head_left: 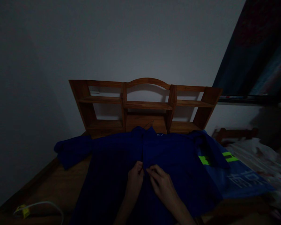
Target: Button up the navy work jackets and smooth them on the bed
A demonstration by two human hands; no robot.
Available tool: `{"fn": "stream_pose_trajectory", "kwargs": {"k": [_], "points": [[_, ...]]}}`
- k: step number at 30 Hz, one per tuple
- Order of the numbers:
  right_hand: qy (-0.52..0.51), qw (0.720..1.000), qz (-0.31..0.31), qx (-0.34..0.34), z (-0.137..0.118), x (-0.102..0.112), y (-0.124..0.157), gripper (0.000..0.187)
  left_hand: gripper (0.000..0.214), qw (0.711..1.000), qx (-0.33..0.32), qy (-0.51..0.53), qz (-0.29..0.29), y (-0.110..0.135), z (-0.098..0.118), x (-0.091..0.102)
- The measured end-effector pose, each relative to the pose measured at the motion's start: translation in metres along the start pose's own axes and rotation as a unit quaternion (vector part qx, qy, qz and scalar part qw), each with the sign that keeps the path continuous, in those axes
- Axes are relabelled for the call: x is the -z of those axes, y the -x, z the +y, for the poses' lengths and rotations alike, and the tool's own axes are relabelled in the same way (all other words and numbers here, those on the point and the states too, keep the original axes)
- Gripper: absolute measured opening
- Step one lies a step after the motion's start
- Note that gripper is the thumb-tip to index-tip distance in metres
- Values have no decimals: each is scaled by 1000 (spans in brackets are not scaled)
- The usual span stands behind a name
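A dark blue shirt (112, 168) lies spread flat on a wooden desk (58, 184), collar toward the shelf and sleeves out to both sides. My left hand (134, 176) and my right hand (161, 182) meet at the shirt's front opening, just below the collar. The fingers of both hands are pinched together on the front edge of the fabric. The room is dim, so I cannot make out what small part they pinch.
A wooden desk shelf (146, 104) stands against the white wall behind the shirt. A blue bag (239, 179) with green marks and white print lies under the right sleeve. A white cable (41, 206) with a yellow tag lies at the front left. Pale crumpled material (257, 156) is at right.
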State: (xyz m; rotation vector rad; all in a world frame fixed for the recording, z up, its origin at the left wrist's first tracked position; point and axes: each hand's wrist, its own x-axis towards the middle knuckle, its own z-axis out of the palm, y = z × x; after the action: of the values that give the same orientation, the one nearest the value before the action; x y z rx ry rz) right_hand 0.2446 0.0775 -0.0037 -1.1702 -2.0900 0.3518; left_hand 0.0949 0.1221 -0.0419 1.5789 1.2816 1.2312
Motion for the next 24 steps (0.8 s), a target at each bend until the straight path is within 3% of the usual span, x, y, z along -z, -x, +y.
{"fn": "stream_pose_trajectory", "kwargs": {"k": [6,12,17,24], "points": [[40,998,37,8,14,-20,0,38,16,995,27,78,57,20,-7,-10],[-26,997,72,-30,18,-25,-4,22,16,991,42,119,40,23,-8,-7],[-46,996,43,-65,19,-15,-17,12,21,993,37,113,28,20,-7,-2],[-8,999,-10,-36,19,-11,-19,9,24,992,50,108,42,21,-4,-4]]}}
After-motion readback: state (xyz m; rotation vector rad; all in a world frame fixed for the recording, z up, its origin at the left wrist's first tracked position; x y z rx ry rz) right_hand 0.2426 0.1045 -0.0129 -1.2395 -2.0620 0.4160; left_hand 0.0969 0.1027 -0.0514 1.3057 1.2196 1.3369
